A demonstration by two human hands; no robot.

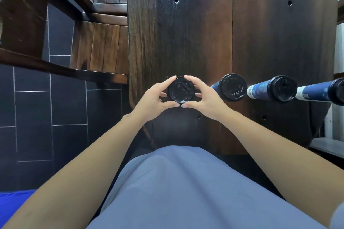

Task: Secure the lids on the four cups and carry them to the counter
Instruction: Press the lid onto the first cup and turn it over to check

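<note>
Pressing down the leftmost lid

Head view: left hand [152, 96] and right hand [202, 96] both pinch the black lid [181, 89] around its rim – likely to seat it evenly; three lidded blue cups [260, 90] stand right of it on the wooden table [176, 33]

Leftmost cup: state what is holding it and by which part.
Both hands hold the black lid of the leftmost cup: left hand and right hand, fingertips and thumbs curled around its rim from opposite sides. The cup body is hidden beneath.
</note>
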